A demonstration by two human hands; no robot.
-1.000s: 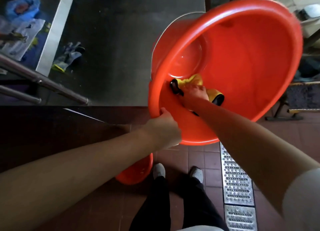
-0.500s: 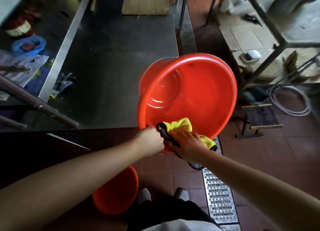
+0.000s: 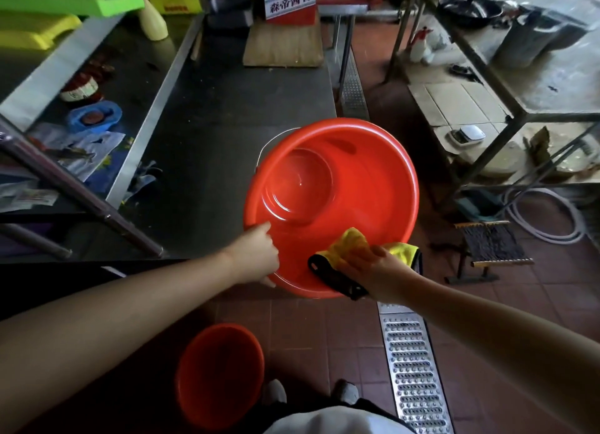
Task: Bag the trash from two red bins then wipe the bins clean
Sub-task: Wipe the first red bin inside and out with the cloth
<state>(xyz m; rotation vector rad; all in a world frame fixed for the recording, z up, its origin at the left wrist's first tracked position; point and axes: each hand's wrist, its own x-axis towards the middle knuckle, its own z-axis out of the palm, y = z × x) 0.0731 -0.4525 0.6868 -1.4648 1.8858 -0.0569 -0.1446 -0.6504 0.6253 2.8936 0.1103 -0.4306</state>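
Note:
A big red bin (image 3: 357, 186) with a thin metal handle is held tilted toward me at the edge of a steel table. My left hand (image 3: 256, 255) grips its near-left rim, thumb inside. With my right hand (image 3: 373, 268) I hold a yellow cloth with black trim (image 3: 347, 248) pressed against the bin's near inner wall and rim. The bin's inside looks empty and shiny. A second red bin (image 3: 220, 375) stands on the tiled floor by my feet, in shadow.
The steel table (image 3: 207, 147) runs away from me, with a wooden board (image 3: 282, 47) at its far end. A lower shelf at left holds papers and a blue tub (image 3: 94, 117). A metal floor drain grate (image 3: 412, 368) runs right of my feet. Metal racks, a hose and a small stool stand right.
The bin has moved down and away from my face. The cloth and my right hand slid from deeper inside the bin to its near rim. My left hand shifted along the rim.

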